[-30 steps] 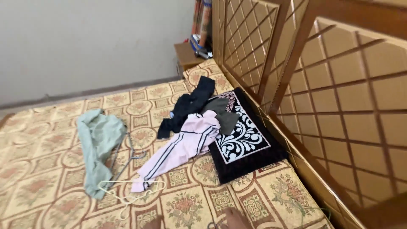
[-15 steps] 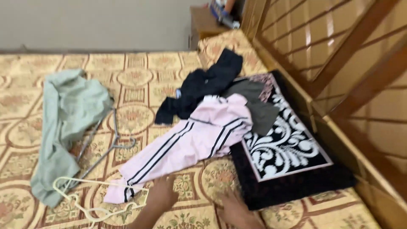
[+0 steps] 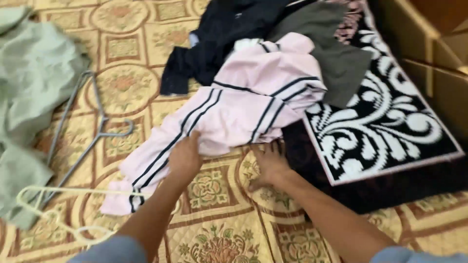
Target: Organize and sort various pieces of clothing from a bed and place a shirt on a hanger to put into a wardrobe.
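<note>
Green garment [image 3: 29, 97]: crumpled at the bed's left edge.
Grey hanger [image 3: 80, 129]: flat beside it.
White hanger [image 3: 53, 214]: below, touching the pink hem.
Left hand [image 3: 185, 156]: grip clamped on the pink striped garment [image 3: 243, 107], mid-bed.
Right hand [image 3: 269, 163]: fingers spread flat, at the garment's lower edge.
Black patterned mat [image 3: 390, 126]: right, partly under the clothes.

Pink garment [image 3: 243, 107], black stripes in pairs. Dark navy cloth [image 3: 214, 44] above it, dark grey one [image 3: 336, 53] to its right. Pale green garment [image 3: 29, 92] far left. Grey hanger [image 3: 80, 126], cream hanger [image 3: 53, 209]. Bedspread [image 3: 214, 195] tan-gold, red-brown lattice, floral medallions. Mat [image 3: 385, 131] black, white scrollwork, pink border line. Sleeves [image 3: 112, 251] light blue-grey.
</note>
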